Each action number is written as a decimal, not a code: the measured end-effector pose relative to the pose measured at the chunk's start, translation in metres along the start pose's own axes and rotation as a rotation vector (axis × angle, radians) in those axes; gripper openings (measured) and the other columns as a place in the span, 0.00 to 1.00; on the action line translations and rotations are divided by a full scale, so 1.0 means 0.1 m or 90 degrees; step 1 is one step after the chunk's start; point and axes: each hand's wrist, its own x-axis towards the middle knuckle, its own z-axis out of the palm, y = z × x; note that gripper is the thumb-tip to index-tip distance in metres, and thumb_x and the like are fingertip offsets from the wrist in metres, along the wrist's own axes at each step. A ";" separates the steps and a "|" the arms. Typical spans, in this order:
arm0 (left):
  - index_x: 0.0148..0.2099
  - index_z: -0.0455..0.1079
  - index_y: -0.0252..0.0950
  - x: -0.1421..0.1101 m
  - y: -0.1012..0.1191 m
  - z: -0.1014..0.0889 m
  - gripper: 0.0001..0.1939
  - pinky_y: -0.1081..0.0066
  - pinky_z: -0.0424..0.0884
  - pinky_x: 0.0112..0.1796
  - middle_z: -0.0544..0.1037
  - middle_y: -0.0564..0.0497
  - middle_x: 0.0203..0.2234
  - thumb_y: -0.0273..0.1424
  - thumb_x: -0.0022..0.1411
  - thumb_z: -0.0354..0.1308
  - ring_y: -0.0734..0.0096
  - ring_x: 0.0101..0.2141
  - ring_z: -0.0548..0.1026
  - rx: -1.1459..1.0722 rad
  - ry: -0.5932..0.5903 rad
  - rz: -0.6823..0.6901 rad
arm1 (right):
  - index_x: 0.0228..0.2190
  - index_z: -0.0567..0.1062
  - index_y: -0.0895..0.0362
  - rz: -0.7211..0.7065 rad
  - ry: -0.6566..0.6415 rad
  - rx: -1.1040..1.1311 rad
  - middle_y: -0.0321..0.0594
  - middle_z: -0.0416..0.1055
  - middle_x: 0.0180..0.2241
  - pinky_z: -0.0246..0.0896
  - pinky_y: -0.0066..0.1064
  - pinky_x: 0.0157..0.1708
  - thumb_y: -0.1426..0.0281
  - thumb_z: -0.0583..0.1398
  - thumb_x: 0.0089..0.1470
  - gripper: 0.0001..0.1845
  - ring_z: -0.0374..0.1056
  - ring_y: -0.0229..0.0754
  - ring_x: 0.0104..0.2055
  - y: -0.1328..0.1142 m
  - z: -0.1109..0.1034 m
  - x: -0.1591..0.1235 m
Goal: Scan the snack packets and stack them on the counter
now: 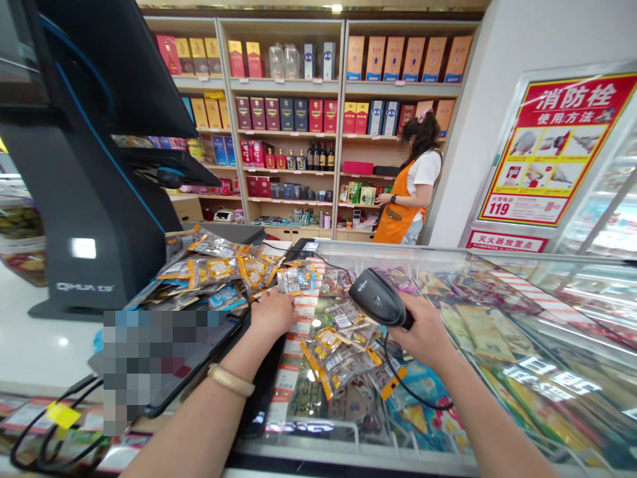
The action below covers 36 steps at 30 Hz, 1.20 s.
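Observation:
My right hand [423, 330] is wrapped around the handle of a black barcode scanner [378, 295], whose head points up and to the left above the glass counter. A cable hangs from the scanner in a loop. My left hand [273, 313] is closed on a small clear snack packet [297, 277] with orange edges; its fingertips are partly hidden. To its left lies a heap of similar snack packets [212, 267], some with blue parts. More loose packets [338, 355] lie on the glass below the scanner.
A black point-of-sale terminal [94, 199] stands at left, with cables [44, 431] near the front edge. The glass-topped display case [497, 265] holds bagged goods. Behind it, a person in an orange apron [403, 206] stands by shelves of boxed bottles [286, 114].

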 end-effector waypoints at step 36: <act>0.40 0.73 0.31 0.25 0.04 0.12 0.23 0.71 0.68 0.24 0.73 0.53 0.21 0.44 0.49 0.61 0.73 0.20 0.69 -0.933 0.236 -0.022 | 0.35 0.75 0.54 -0.013 -0.091 0.046 0.41 0.77 0.34 0.59 0.32 0.36 0.69 0.59 0.47 0.10 0.70 0.44 0.35 -0.07 -0.02 0.02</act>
